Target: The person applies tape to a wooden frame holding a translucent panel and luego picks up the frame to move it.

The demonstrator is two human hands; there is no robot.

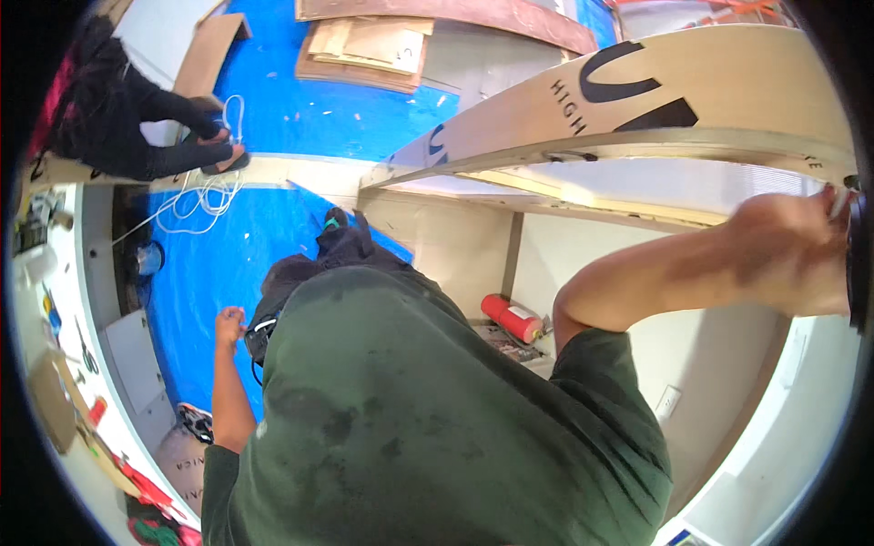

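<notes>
My left arm hangs at my side. My left hand [231, 325] is beside my hip with its fingers curled in, and nothing shows in them. My right arm reaches out to the right at a raised height. At the picture's rim is my right hand [815, 221], close to the end of a long wooden panel frame [728, 141]. A dark upright thing [857, 259] lies right against this hand; the rim cuts off the fingers, so their grip is hidden. Large black print marks the panel's pale face, and ribs run along its underside.
A red fire extinguisher [512, 318] lies by the wall. Blue sheeting [205, 291] covers much of the floor, with a coiled white cord [205, 202] on it. Stacked boards [364, 59] lie ahead. Another person [109, 109] stands far left, near a tool-strewn white counter [77, 273].
</notes>
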